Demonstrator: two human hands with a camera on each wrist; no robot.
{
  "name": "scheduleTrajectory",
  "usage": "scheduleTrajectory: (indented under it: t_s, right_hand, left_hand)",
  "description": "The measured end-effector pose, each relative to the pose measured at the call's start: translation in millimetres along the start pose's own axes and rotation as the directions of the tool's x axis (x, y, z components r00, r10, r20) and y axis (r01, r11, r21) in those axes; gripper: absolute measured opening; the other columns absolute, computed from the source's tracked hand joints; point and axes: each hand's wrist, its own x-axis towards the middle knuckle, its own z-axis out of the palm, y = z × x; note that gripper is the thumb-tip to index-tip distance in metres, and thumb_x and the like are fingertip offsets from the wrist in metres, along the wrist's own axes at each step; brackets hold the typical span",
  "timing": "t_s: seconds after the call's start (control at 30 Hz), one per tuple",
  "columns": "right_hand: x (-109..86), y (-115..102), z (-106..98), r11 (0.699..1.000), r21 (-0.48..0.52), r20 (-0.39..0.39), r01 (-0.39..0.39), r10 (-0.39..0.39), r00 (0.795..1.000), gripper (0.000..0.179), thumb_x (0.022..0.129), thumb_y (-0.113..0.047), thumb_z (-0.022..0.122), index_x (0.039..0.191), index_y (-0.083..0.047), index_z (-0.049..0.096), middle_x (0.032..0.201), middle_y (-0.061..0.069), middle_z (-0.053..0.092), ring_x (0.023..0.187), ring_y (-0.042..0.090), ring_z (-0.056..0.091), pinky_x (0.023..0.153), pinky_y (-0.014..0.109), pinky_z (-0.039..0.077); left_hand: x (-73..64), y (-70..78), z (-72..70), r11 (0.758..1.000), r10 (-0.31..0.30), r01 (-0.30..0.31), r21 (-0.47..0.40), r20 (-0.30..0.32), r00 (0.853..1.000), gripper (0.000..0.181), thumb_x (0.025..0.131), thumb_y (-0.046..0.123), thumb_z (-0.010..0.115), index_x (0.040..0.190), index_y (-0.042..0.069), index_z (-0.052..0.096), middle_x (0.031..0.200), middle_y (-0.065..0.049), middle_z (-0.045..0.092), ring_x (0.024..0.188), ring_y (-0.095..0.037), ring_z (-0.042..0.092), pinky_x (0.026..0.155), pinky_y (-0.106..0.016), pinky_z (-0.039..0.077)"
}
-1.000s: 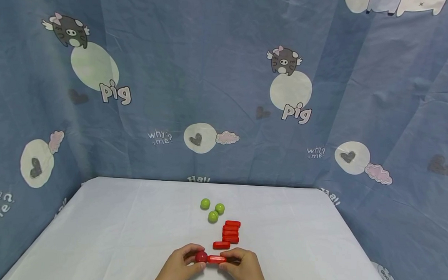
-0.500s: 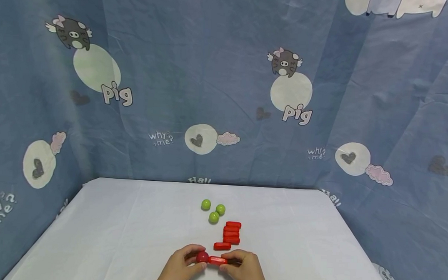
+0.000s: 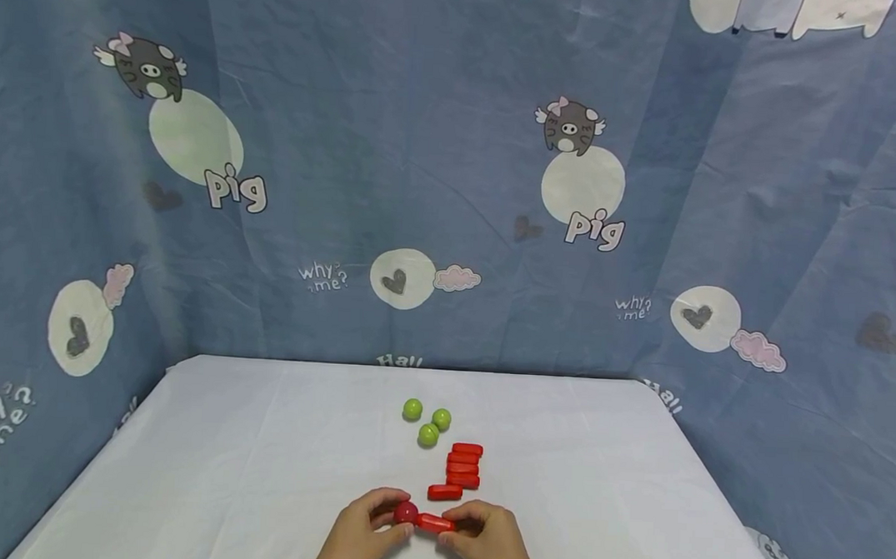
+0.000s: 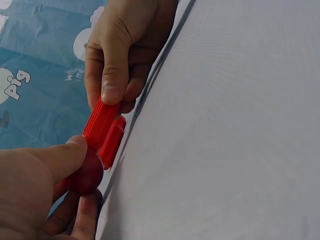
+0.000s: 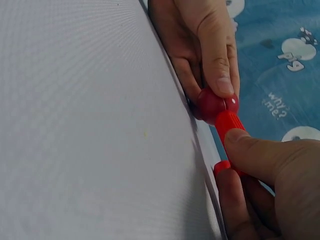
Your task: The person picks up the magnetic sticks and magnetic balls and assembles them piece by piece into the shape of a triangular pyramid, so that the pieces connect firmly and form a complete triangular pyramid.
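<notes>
Near the front of the table my left hand (image 3: 360, 530) pinches a dark red ball (image 3: 406, 513) between thumb and fingers. A short bright red ribbed stick (image 3: 435, 523) meets the ball's right side, and my right hand (image 3: 487, 538) pinches its other end. In the left wrist view the ribbed stick (image 4: 101, 120) runs from the right thumb down to the ball (image 4: 88, 173). The right wrist view shows the stick end against the ball (image 5: 212, 106); whether it sits inside a hole there is hidden. A loose red stick (image 3: 444, 492) lies just beyond the hands.
Several more red sticks (image 3: 463, 469) lie in a stacked row farther back. Behind them three green balls (image 3: 429, 435) rest on the white tablecloth (image 3: 298, 440). A blue printed curtain (image 3: 453, 171) hangs along the table's far edge and sides.
The held red stick tilts slightly, its right end now a little nearer the person. Both hands keep their hold in almost the same place; the head view has shifted slightly.
</notes>
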Motion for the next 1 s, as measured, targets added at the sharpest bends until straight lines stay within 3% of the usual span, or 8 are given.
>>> scheduleTrajectory:
  t_s: [0.33,0.73,1.0]
  right_hand:
    - [1.1,-0.1,-0.2,0.999,-0.05,0.04,-0.001,0.003,0.999,0.013,0.09,-0.024,0.079,0.094,-0.012,0.079,0.083,-0.006,0.073,0.071,0.003,0.058,0.064,0.018,0.048]
    - [0.0,-0.4,-0.8,0.998,-0.055,0.082,-0.001,0.006,0.997,0.007,0.09,-0.02,0.078,0.09,-0.013,0.079,0.078,-0.006,0.071,0.068,0.002,0.056,0.063,0.019,0.045]
    - [1.3,-1.1,-0.1,0.999,-0.032,0.114,-0.032,0.036,0.993,0.005,0.09,-0.018,0.078,0.091,-0.014,0.08,0.08,-0.004,0.073,0.07,0.006,0.057,0.062,0.019,0.045]
  left_hand:
    - [-0.7,2.3,-1.5,0.999,0.019,-0.019,0.025,0.023,1.0,0.044,0.084,0.016,0.084,0.123,0.006,0.068,0.123,-0.011,0.07,0.108,-0.023,0.071,0.087,-0.031,0.059]
    - [0.6,3.6,3.0,0.996,0.047,-0.049,0.069,0.033,0.998,0.042,0.084,0.016,0.083,0.123,0.008,0.069,0.122,-0.01,0.071,0.107,-0.022,0.071,0.089,-0.036,0.059]
    - [-0.3,3.0,4.1,0.993,0.103,-0.103,0.059,0.006,0.995,0.041,0.084,0.012,0.083,0.121,0.006,0.068,0.118,-0.008,0.069,0.104,-0.021,0.071,0.087,-0.029,0.059]
